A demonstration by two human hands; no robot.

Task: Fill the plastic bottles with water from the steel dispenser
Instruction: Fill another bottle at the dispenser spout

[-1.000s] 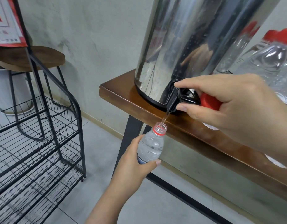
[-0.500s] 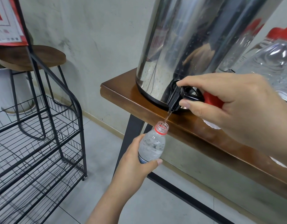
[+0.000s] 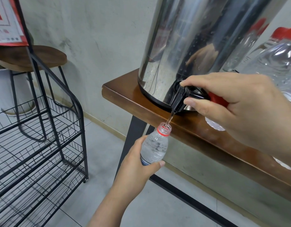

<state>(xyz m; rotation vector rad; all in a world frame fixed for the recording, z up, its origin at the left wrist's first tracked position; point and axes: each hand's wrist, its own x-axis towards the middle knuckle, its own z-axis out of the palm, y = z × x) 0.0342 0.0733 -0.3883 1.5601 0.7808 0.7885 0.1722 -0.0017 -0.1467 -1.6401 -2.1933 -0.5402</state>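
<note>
We stand at a brown wooden desk on black metal legs, set against a grey plastered wall over a pale tiled floor. To our left is a black wire rack with several shelves, and behind it a round wooden stool and a white pot. A red-and-white poster hangs at the upper left.

On the desk stands the steel dispenser, tall and mirror-bright, its side beaded with droplets and reflecting our arm. At its base a black tap juts over the desk edge. Behind our right hand lie clear plastic bottles with red caps; we cannot tell what they hold.

Our right hand pinches the tap lever between thumb and forefinger, with a red cap tucked in the palm. A thin stream of water falls from the spout.

Our left hand grips the open plastic bottle around its lower body, just below the desk edge and directly under the tap. The bottle is clear and ribbed, with a red neck ring and a blue-edged label, tilted slightly, the stream entering its mouth. Its water level is hard to read.
</note>
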